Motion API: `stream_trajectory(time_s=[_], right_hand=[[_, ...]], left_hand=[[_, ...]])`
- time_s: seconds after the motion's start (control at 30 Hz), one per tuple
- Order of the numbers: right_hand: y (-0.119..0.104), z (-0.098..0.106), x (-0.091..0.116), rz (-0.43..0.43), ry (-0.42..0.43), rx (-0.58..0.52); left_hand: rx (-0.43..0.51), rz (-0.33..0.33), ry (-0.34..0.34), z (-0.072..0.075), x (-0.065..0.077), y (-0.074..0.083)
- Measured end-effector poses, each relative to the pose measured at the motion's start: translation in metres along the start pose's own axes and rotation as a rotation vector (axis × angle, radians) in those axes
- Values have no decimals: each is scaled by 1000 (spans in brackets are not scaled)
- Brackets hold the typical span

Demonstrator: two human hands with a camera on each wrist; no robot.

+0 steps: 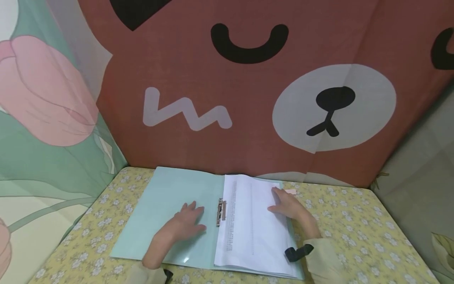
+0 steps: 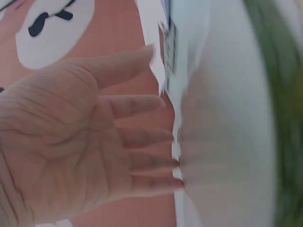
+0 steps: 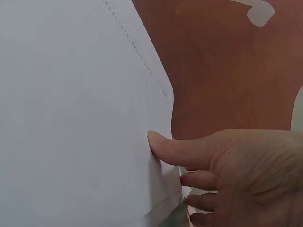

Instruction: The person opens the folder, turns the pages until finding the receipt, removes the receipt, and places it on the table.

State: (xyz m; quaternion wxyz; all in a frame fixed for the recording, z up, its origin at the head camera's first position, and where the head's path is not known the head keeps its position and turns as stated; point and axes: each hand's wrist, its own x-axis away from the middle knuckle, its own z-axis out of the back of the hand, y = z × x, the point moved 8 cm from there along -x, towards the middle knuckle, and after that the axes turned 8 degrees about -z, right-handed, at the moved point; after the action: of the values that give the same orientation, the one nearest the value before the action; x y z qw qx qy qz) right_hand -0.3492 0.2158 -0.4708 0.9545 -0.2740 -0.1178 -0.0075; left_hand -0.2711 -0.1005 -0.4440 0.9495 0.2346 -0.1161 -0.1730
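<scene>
The paper [image 1: 262, 232] looks light and floppy, best pinched along its edge far from the clip [image 1: 219, 213], with left hand [image 1: 184, 223] and right hand [image 1: 289, 205] spread.

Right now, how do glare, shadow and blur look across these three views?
Head: fairly even light, a small glare spot on the folder near its lower edge; left wrist: soft, the clip ragged-edged, the green area at right smeared; right wrist: dimmer, a shadow on the paper below the thumb, print too small to read.
</scene>
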Motion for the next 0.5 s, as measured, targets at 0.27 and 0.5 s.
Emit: stream_trajectory(time_s=[0.27, 0.5], right_hand=[[-2, -1, -1, -15, 10, -1], [-5, 2, 0, -7, 28, -13]], left_hand=[[135, -229, 22, -18, -8, 33], [149, -246, 2, -28, -9, 46]])
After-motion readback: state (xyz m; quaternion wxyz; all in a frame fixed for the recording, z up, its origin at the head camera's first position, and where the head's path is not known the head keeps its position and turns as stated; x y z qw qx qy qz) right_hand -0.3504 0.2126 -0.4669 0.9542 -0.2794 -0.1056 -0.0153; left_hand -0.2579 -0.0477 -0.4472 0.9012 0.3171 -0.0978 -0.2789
